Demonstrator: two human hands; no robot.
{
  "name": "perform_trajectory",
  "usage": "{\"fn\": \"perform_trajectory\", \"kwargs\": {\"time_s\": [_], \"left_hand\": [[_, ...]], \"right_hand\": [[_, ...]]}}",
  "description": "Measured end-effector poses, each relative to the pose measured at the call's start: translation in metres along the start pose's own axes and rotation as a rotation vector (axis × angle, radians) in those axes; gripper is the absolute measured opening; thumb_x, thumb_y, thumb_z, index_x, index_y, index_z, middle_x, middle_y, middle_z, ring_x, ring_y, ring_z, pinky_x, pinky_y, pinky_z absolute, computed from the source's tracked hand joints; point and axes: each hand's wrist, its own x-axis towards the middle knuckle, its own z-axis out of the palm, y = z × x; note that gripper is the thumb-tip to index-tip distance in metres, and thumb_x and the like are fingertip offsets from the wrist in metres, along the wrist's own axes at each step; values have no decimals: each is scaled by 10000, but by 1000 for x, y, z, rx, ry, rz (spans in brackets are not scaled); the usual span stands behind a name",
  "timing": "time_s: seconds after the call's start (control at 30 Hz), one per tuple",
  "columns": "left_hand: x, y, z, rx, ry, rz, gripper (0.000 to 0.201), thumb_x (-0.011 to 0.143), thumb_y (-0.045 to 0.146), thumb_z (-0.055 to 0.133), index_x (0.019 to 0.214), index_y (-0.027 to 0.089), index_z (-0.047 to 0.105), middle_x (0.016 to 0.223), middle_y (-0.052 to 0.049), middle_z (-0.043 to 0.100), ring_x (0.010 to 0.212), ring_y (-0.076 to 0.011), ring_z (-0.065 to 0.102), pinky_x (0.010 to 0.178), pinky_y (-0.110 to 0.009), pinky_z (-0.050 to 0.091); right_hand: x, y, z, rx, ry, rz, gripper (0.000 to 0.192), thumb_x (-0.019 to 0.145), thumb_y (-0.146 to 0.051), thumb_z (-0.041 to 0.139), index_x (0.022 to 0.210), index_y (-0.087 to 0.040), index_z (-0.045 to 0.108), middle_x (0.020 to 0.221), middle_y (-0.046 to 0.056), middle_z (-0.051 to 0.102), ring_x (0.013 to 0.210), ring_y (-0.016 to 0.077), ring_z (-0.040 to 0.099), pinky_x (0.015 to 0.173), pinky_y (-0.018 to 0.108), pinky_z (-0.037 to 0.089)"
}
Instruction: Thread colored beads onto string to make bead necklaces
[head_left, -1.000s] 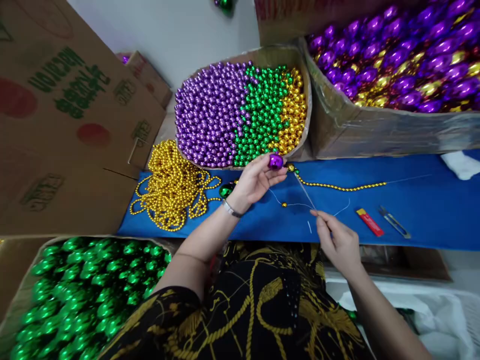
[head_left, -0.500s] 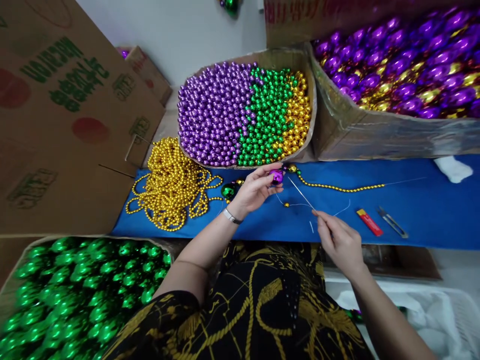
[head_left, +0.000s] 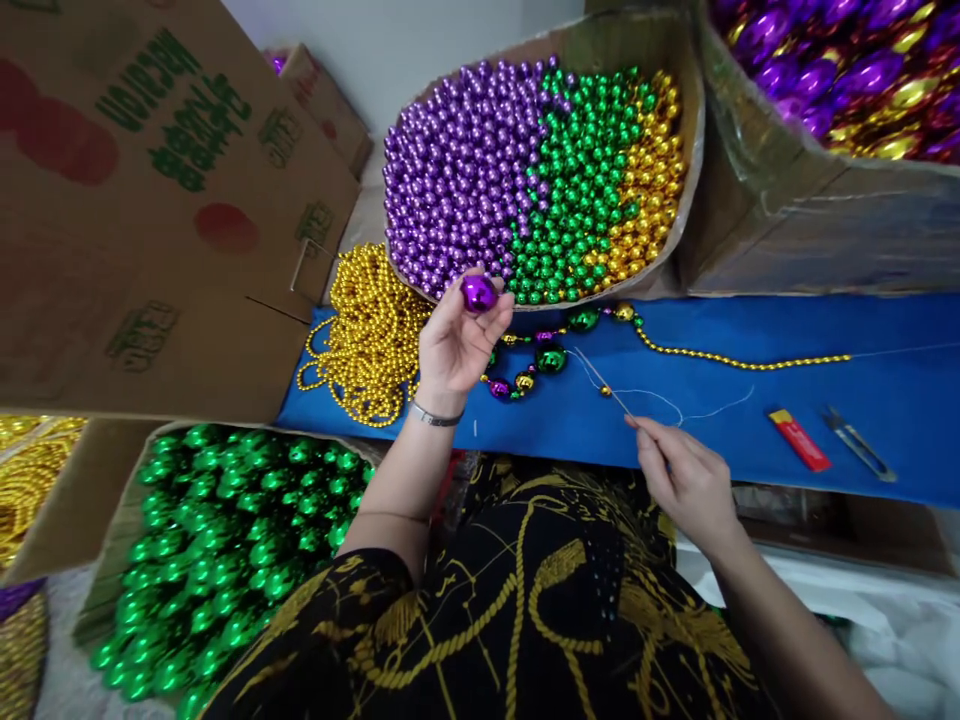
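My left hand [head_left: 459,340] is turned palm up and holds a shiny purple bead [head_left: 478,294] between thumb and fingers, in front of the box of small beads. Between the fingertips of my right hand [head_left: 684,482] is a long thin needle [head_left: 619,402], pointing up and left over the blue cloth. White thread [head_left: 649,394] trails beside the needle, with a small gold bead [head_left: 605,391] by it. Behind the needle lies a strand of large green, purple and gold beads [head_left: 551,358], which runs into a string of small gold beads [head_left: 739,362].
An open box [head_left: 694,190] holds small purple, green and gold beads. Gold bead strings [head_left: 375,335] are heaped at the left. A red-and-yellow packet [head_left: 799,440] and thread snips [head_left: 859,445] lie right. Large green beads [head_left: 240,550] fill a lower-left box; another box [head_left: 825,220] stands right.
My left hand has drawn away from the needle to the left and turned palm up, still holding the purple bead. More of the large-bead strand shows. The whole view has shifted.
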Motion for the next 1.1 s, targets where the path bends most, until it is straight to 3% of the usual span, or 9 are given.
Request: {"fn": "perform_trajectory", "kwargs": {"time_s": [0.1, 0.3, 0.43, 0.67, 1.1], "left_hand": [[-9, -14, 6, -89, -30, -53, 502, 957, 627, 332, 1238, 283, 564, 1203, -86, 678, 1131, -224, 664, 874, -364, 610], [-23, -29, 30, -635, 35, -387, 296, 927, 403, 533, 1105, 188, 633, 1163, -91, 699, 1069, -201, 686, 949, -333, 571], [-26, -28, 38, -840, 57, -441, 228, 863, 338, 640, 1005, 161, 655, 1046, -82, 720, 1020, -211, 698, 952, -340, 552], [-29, -27, 50, -936, 32, -502, 174, 842, 273, 662, 955, 142, 640, 971, -86, 731, 889, -189, 723, 861, -319, 580], [-37, -26, 56, -890, -33, -472, 246, 809, 272, 715, 1015, 160, 640, 1017, -73, 719, 883, -187, 725, 845, -319, 584]], "right_hand": [[2, -5, 7, 25, -14, -56, 267, 936, -162, 526, 1171, -204, 644, 979, 49, 754, 817, 157, 719, 760, 272, 560], [1, -7, 12, 0, -43, -76, 269, 937, -149, 529, 1172, -191, 652, 968, 52, 753, 803, 155, 719, 763, 269, 558], [1, -8, 13, -7, -34, -73, 261, 933, -141, 530, 1157, -178, 658, 966, 56, 754, 806, 155, 719, 765, 263, 559], [4, -11, 12, -10, -31, -84, 252, 930, -129, 536, 1152, -179, 642, 964, 55, 754, 795, 153, 722, 753, 265, 564], [2, -5, 14, -44, -32, -94, 225, 933, -136, 543, 1137, -157, 637, 963, 65, 754, 801, 160, 726, 762, 265, 557]]}}
